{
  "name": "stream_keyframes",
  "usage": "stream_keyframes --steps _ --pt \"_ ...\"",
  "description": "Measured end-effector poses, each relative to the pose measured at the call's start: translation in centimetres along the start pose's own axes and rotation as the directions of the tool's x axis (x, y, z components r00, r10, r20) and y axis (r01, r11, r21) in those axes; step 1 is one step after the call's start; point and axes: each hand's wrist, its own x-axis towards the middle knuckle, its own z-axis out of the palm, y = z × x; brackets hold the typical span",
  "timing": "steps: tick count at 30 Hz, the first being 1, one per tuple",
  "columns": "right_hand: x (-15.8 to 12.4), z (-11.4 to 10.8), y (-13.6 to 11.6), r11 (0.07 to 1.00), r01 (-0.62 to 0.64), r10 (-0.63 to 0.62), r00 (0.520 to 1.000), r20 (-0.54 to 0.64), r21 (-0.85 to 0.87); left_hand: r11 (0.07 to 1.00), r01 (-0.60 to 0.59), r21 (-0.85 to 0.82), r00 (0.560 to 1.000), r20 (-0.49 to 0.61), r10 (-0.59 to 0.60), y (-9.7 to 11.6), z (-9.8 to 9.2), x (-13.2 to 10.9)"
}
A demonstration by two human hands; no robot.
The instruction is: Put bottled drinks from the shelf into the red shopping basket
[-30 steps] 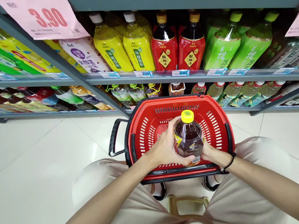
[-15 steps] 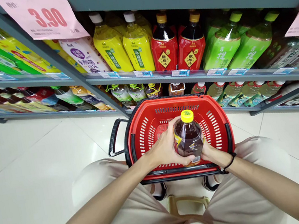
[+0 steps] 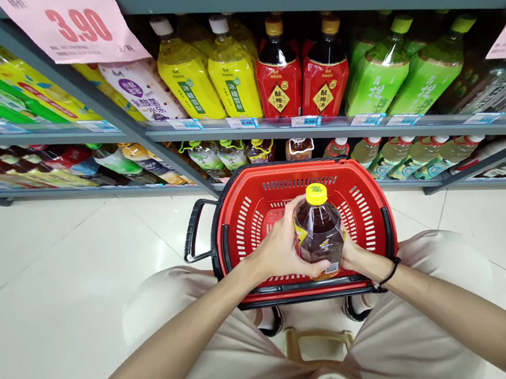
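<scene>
1. The clear plastic bottle of amber-brown liquid sits between both hands, above the near half of the red slotted plastic shopping basket. Its long axis runs nearly straight away from the person, tilted only slightly, with the cap end toward the shelves.

2. The left hand lies on the bottle's left side and is the nearer of the two to its body. It is closed around the bottle, with the fingers curled across the lower front.

3. The right hand touches the bottle's lower right side, its wrist circled by a thin black wristband. Its fingers are hidden behind the bottle, so I cannot tell whether they close around it.

4. The bottle has a ribbed yellow screw cap and a small, colourful label on its shoulder — the print is too small to read.

5. Ahead stand grey metal shelves holding yellow-green bottles, red-labelled dark bottles and bright green bottles. A pink paper price sign hangs at upper left.

6. Below lie glossy white floor tiles and the person's beige trousers — the basket is just beyond the knees, its black side handle at left.
</scene>
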Motion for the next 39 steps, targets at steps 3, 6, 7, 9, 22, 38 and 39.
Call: stream_keyframes --steps 3,6,7,9,22,38,39 --pt "0.03 0.18 -0.09 1.000 0.003 -0.003 1.000 0.024 0.013 1.000 -0.014 -0.004 1.000 0.005 0.014 0.04 0.01 0.08" --pt "0.02 0.33 -0.16 1.000 -0.003 0.002 0.999 0.049 0.022 0.999 -0.030 -0.012 1.000 0.003 0.030 0.06 0.11 0.11" --pt "0.03 0.34 -0.15 1.000 -0.005 0.004 0.998 0.057 0.025 0.999 -0.030 -0.015 1.000 0.003 0.030 0.08 0.15 0.11" --pt "0.05 0.29 -0.09 1.000 -0.004 0.002 0.998 0.069 0.029 0.999 -0.028 -0.018 1.000 0.000 0.028 0.15 0.21 0.09" --pt "-0.89 -0.09 -0.32 0.998 0.018 -0.020 1.000 -0.024 -0.054 0.999 -0.030 -0.032 0.999 0.015 0.030 0.36 -0.08 -0.20" --pt "-0.68 0.33 -0.29 0.995 0.101 -0.100 0.991 -0.089 0.002 0.999 0.011 -0.050 0.999 0.034 -0.009 0.53 -0.11 -0.04" --pt "-0.70 0.37 -0.30 0.996 0.088 -0.088 0.993 -0.084 0.004 0.999 0.006 -0.051 0.999 0.032 -0.005 0.58 -0.11 -0.03"
